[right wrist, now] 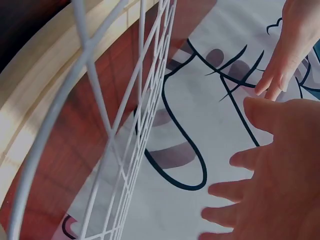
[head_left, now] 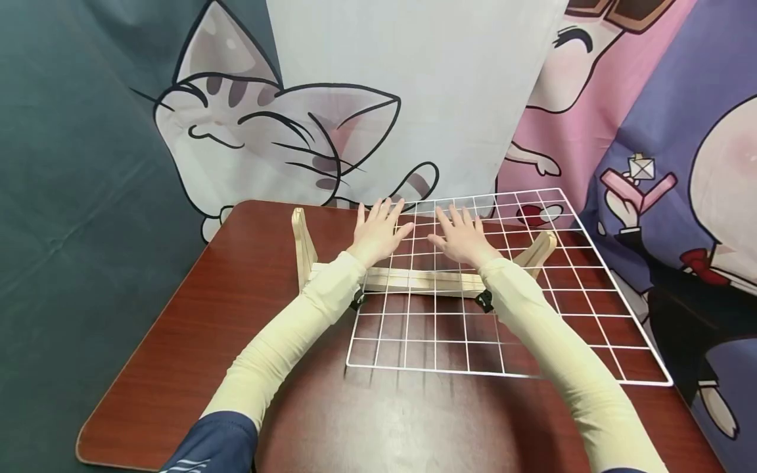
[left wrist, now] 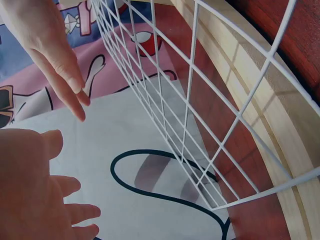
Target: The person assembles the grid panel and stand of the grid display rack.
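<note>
“Navy blue sleeve cloth (head_left: 215, 437) sits closest, low on the left, and out of it runs a pale yellow fabric left sleeve (head_left: 278, 348). Across from it is a matching right sleeve (head_left: 562, 355).”

“And the hands?”

“Left hand (head_left: 378, 231) and right hand (head_left: 461, 238) both have their fingers stretched out and spread, gripping nothing.”

“Where's the white wire grid panel (head_left: 435, 315) from those fingers?”

“Below them in the head view. The left hand overlaps its far left corner; the right hand is farther in, above the squares. Both wrist views show a gap between fingers and wires.”

“What's under the grid?”

“A pale wooden crossbar (head_left: 422, 281), seen through the wires, with a left wooden upright (head_left: 303, 246) standing outside the grid and a right wooden upright (head_left: 535, 255) behind its mesh. All of it is over a glossy red-brown tabletop (head_left: 195, 341), in front of a printed cartoon-cat backdrop (head_left: 473, 66).”

“Anything hard to make out?”

“Two small black pieces, a left one (head_left: 357, 300) and a right one (head_left: 484, 301), are by the bar, too small to identify. The right forearm covers part of the grid, the left sleeve overlaps the bar, and both sleeves run off the bottom edge. Whether the grid touches the bar, I can't tell.”
</note>
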The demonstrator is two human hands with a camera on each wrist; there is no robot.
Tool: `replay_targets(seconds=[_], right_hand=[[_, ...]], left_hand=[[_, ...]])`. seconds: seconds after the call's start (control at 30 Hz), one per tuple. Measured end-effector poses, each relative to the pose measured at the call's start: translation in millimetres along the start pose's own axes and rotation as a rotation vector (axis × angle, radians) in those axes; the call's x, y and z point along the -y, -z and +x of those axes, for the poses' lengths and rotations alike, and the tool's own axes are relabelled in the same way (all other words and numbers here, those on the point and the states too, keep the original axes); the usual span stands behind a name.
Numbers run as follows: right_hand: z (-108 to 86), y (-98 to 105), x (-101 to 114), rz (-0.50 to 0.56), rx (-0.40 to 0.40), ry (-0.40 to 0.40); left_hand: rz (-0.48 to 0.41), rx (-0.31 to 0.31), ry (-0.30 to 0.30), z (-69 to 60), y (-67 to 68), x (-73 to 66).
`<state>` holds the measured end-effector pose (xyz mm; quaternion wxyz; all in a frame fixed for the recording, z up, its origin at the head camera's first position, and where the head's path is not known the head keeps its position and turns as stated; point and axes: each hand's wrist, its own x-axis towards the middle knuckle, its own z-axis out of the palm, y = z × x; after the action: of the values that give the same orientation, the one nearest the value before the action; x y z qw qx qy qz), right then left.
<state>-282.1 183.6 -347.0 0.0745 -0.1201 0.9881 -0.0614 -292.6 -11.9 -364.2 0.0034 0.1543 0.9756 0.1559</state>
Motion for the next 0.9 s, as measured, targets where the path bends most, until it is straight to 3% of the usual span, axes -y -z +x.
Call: replay_targets(seconds=[0.27, 0.47, 0.73, 0.9], right_hand=[[-3.6, 7.3, 1.1, 0.037, -0.009, 0.041], [-12.1, 20.8, 2.4, 0.002, -0.024, 0.029], [-36.0, 45.8, -5.2, 0.001, -0.092, 0.047], [-55.8, 59.5, -16.3, -0.035, -0.125, 0.051]], left_hand=[[0.014, -0.015, -0.008, -1.9, 4.5, 0.8], [-0.036, -0.075, -0.001, -6.5, 9.7, -1.3], [-0.091, -0.173, -0.025, -16.8, 16.5, 0.9], [-0.099, -0.175, -0.029, -22.9, 16.9, 7.1]])
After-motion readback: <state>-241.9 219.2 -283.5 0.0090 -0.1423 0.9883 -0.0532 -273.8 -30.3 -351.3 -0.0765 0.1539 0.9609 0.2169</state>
